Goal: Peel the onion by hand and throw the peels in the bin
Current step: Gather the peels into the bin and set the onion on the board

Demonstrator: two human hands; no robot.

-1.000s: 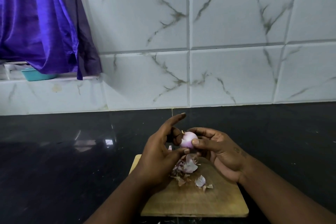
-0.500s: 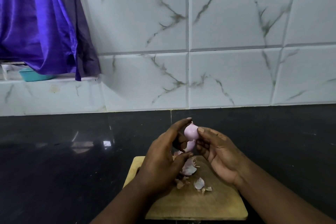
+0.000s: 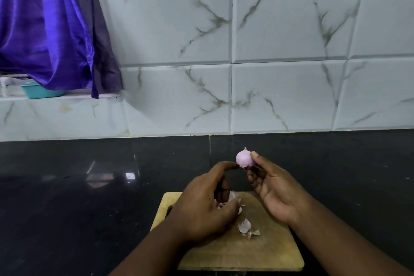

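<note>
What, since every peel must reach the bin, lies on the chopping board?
Loose peels lie on the board near its middle. More peels peek out beneath the left hand, which covers the rest, so their number is hidden.

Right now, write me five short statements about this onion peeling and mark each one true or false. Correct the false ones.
1. The right hand holds the onion in its fingers. True.
2. The onion rests on the cutting board. False: it is held up, off the board.
3. Loose peels lie on the cutting board. True.
4. The counter is white. False: it is black; the wall tiles are white.
5. A purple cloth hangs at the upper left. True.
</note>
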